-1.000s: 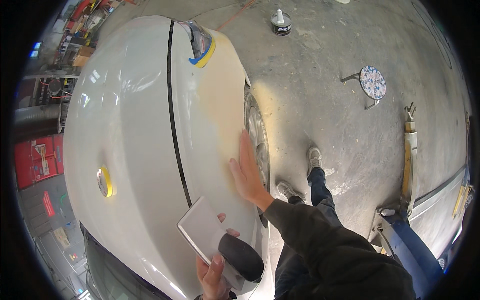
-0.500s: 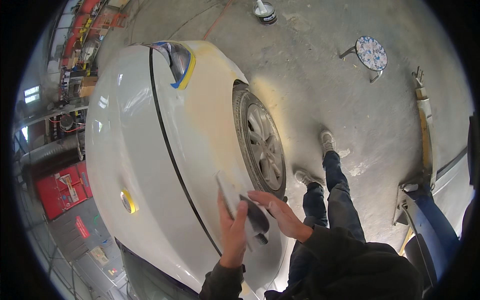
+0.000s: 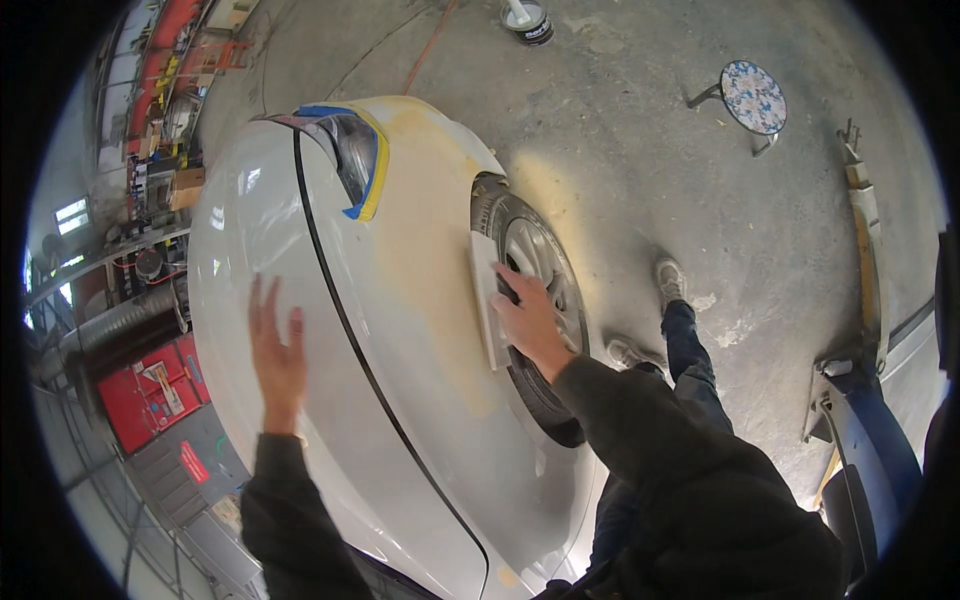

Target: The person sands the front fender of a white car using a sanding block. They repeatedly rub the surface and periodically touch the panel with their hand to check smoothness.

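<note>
My right hand (image 3: pixel 532 316) grips a long, pale sanding block (image 3: pixel 485 305) at the fender edge, just above the front wheel (image 3: pixel 528 240). Its sanding face is turned toward the car and hidden, so contact is hard to judge. The white car's fender (image 3: pixel 425 270) carries a beige, sanded-looking patch that fades toward the paint. Over the hood (image 3: pixel 245 330), on the far side of the dark panel gap, my left hand (image 3: pixel 278 350) is open with nothing in it, fingers apart and slightly blurred. Yellow and blue masking tape (image 3: pixel 378 172) borders the headlight (image 3: pixel 352 142).
A round, speckled stool (image 3: pixel 754 97) stands on the concrete floor at the upper right. Beyond the car's front sits an open can (image 3: pixel 527 22). At the right are a metal stand (image 3: pixel 862 240) and a blue panel (image 3: pixel 868 440). A red tool chest (image 3: pixel 150 395) lies left.
My hands have parted. The left let go of the sanding block and moved left over the hood; the right now holds the block, carried up to the fender edge by the wheel.
</note>
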Tool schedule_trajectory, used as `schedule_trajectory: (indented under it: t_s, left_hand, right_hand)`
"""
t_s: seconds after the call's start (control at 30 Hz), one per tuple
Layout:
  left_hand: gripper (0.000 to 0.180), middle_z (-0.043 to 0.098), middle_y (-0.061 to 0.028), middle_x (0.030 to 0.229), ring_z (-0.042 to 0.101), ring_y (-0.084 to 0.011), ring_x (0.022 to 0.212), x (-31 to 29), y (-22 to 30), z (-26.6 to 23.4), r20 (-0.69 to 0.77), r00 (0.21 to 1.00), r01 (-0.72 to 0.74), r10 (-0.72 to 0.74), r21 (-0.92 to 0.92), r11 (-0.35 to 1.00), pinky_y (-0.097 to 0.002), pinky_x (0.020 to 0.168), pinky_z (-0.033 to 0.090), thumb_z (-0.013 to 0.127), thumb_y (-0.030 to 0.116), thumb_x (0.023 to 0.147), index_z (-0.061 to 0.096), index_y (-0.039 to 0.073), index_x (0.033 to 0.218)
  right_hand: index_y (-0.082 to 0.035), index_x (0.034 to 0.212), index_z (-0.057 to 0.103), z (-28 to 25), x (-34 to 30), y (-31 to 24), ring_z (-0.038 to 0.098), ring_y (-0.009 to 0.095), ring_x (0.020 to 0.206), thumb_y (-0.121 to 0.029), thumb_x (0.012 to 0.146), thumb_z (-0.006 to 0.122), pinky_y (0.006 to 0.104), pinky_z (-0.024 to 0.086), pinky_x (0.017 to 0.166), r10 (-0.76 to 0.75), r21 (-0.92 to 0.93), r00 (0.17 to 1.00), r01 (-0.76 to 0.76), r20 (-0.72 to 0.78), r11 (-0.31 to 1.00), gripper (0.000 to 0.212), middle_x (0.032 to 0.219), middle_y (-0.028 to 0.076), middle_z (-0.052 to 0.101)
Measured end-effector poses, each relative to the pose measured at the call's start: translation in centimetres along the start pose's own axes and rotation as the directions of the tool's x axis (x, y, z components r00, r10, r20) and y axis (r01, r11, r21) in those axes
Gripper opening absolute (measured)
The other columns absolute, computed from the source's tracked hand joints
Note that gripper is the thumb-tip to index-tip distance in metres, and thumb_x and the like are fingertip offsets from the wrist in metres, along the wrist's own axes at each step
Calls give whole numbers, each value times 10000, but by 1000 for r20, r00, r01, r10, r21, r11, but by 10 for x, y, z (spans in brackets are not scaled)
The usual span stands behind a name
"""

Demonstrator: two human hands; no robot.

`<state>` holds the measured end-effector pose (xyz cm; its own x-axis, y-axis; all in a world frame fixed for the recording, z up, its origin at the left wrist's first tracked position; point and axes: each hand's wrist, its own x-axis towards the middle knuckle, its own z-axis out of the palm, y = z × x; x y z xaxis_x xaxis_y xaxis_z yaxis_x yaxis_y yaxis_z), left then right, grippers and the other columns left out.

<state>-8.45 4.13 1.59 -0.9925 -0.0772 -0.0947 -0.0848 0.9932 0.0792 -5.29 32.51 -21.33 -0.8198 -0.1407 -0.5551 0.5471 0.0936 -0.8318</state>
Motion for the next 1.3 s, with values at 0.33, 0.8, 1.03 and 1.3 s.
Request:
schedule_trajectory:
  t_s: [0.33, 0.8, 1.03, 1.3]
  left_hand:
    - [630, 217, -222, 1764, 215, -385, 1629, 1, -93, 22, 36, 995, 100, -95, -203, 974, -504, 1304, 203, 519, 362, 1099, 400, 78, 1648]
    - [620, 252, -218, 1752, 234, -373, 1623, 3, -86, 19, 20, 994, 105, -103, -206, 973, -504, 1297, 222, 518, 363, 1092, 428, 79, 1636]
    - [628, 260, -230, 1745, 257, -392, 1610, -4, -96, 22, 11, 993, 117, -117, -205, 972, -514, 1294, 220, 509, 388, 1091, 432, 80, 1633]
    - [638, 258, -235, 1742, 264, -407, 1602, 4, -86, 22, 15, 994, 113, -112, -216, 970, -529, 1283, 232, 492, 392, 1087, 431, 55, 1626]
  right_hand:
    - [-129, 1467, 674, -14, 59, 31, 490, 68, 638, -156, 991, 678, 281, 442, 605, 155, 204, 982, -130, -111, 970, 477, 733, -25, 580]
    - [-79, 1428, 673, 16, 50, 16, 661, 216, 1301, -159, 992, 718, 334, 487, 1115, -63, 203, 998, 60, 6, 977, 445, 1434, 153, 695]
    - [-111, 1386, 670, 19, -9, -10, 684, 370, 1165, -167, 967, 692, 421, 528, 993, -235, -40, 971, 234, -49, 972, 423, 1382, 154, 702]
    - [-55, 1399, 663, 21, 83, 1, 703, 346, 1228, -158, 1003, 664, 391, 537, 1048, -230, -29, 971, 229, -65, 973, 410, 1400, 194, 693]
